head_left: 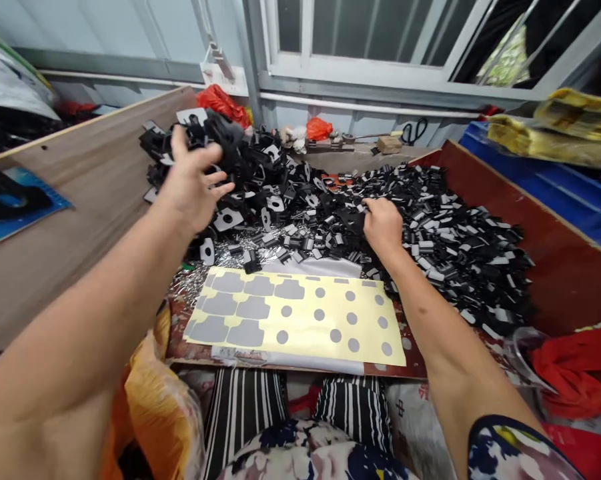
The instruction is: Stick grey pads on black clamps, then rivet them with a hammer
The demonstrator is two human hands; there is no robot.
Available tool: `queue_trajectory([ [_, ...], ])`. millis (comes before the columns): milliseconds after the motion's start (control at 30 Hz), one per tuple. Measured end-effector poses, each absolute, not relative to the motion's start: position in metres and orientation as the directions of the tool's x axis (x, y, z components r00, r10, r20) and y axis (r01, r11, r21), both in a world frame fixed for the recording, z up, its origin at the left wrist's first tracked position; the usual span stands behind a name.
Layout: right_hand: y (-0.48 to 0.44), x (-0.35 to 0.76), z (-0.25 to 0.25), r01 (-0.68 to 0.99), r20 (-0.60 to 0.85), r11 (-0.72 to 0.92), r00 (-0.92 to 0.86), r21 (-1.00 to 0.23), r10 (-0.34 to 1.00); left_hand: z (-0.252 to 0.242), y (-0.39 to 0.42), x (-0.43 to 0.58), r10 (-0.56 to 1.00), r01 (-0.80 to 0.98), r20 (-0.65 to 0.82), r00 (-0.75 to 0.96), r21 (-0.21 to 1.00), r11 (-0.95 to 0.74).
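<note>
My left hand reaches over a heap of black plastic parts with grey stickers, its fingers spread apart. Just beyond its fingertips is a blurred black part; no grip on it shows. My right hand is closed at the inner edge of a second heap, of small black clips. A black plastic part shows at its fingertips, partly lost among the others. In front of me lies a yellow backing sheet with grey stickers and dots on it.
Loose metal pins lie between the heaps. A wooden board borders the left, a reddish-brown board the right. Black scissors and red plastic bags are at the back. An orange sack stands near my left knee.
</note>
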State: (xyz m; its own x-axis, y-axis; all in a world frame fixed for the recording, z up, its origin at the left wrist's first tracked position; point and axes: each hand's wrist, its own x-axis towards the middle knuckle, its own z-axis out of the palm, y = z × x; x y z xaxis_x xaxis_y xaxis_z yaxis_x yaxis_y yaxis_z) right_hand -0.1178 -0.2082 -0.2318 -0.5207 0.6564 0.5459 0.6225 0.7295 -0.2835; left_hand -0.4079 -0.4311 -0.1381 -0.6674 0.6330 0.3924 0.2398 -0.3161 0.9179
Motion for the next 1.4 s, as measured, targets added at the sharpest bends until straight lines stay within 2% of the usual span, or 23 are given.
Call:
queue_trajectory([
  [67,-0.247,-0.119,-0.233,0.442,0.640,0.840,-0.554,-0.316,0.532,-0.160,-0.443,-0.377,0.748,0.041,0.202,-0.632,0.973,-0.228],
  [100,-0.270,-0.121,-0.234,0.331,0.663,0.879,-0.577,-0.344,0.477,-0.174,-0.451,-0.355,0.860,-0.080,0.067,-0.505,0.989,-0.124],
  [133,-0.293,-0.124,-0.237,0.228,0.661,0.895,-0.609,-0.384,0.438,-0.190,-0.459,-0.333,0.949,-0.209,-0.080,-0.305,0.978,0.015],
  [167,-0.316,-0.127,-0.241,0.136,0.649,0.893,-0.641,-0.429,0.409,-0.205,-0.467,-0.313,0.974,-0.306,-0.204,-0.095,0.937,0.166],
  [200,-0.336,-0.129,-0.246,0.065,0.631,0.879,-0.672,-0.472,0.388,-0.220,-0.474,-0.297,0.967,-0.364,-0.256,0.004,0.900,0.240],
  [267,-0.365,-0.132,-0.261,0.014,0.572,0.817,-0.708,-0.576,0.415,-0.245,-0.485,-0.283,0.955,-0.459,-0.295,-0.027,0.852,0.251],
  [400,-0.386,-0.123,-0.301,0.147,0.370,0.571,-0.627,-0.808,0.685,-0.275,-0.497,-0.305,0.851,-0.562,-0.348,-0.394,0.824,0.077],
  [500,-0.391,-0.117,-0.327,0.182,0.269,0.471,-0.623,-0.863,0.735,-0.289,-0.503,-0.320,0.788,-0.612,-0.422,-0.448,0.788,0.074],
  [567,-0.394,-0.115,-0.335,0.194,0.213,0.417,-0.631,-0.888,0.746,-0.298,-0.506,-0.320,0.774,-0.636,-0.444,-0.450,0.768,0.071],
  [633,-0.393,-0.112,-0.331,0.186,0.095,0.295,-0.678,-0.937,0.729,-0.304,-0.506,-0.315,0.761,-0.647,-0.442,-0.476,0.761,0.038],
  [667,-0.390,-0.109,-0.326,0.173,0.018,0.215,-0.739,-0.961,0.674,-0.305,-0.506,-0.314,0.753,-0.648,-0.440,-0.489,0.761,0.024],
  [733,-0.384,-0.102,-0.313,0.147,-0.096,0.070,-0.875,-0.987,0.474,-0.306,-0.505,-0.312,0.742,-0.640,-0.441,-0.506,0.768,0.019],
  [800,-0.378,-0.095,-0.301,0.101,-0.098,-0.007,-0.938,-0.995,0.332,-0.303,-0.504,-0.312,0.731,-0.634,-0.449,-0.513,0.773,0.030],
  [867,-0.377,-0.090,-0.293,0.003,-0.005,-0.006,-0.912,-1.000,0.411,-0.297,-0.506,-0.308,0.726,-0.629,-0.445,-0.525,0.777,0.021],
  [933,-0.383,-0.090,-0.289,-0.089,0.116,0.074,-0.795,-0.993,0.596,-0.291,-0.511,-0.300,0.754,-0.638,-0.413,-0.512,0.770,-0.012],
  [1033,-0.397,-0.096,-0.289,-0.118,0.222,0.191,-0.631,-0.974,0.743,-0.283,-0.520,-0.277,0.839,-0.713,-0.354,-0.414,0.698,-0.058],
  [1167,-0.410,-0.101,-0.291,-0.131,0.227,0.185,-0.592,-0.974,0.773,-0.277,-0.524,-0.247,0.901,-0.795,-0.298,-0.317,0.602,-0.081],
  [1400,-0.414,-0.102,-0.298,-0.109,0.227,0.201,-0.566,-0.973,0.792,-0.276,-0.522,-0.235,0.905,-0.805,-0.305,-0.297,0.589,-0.066],
])
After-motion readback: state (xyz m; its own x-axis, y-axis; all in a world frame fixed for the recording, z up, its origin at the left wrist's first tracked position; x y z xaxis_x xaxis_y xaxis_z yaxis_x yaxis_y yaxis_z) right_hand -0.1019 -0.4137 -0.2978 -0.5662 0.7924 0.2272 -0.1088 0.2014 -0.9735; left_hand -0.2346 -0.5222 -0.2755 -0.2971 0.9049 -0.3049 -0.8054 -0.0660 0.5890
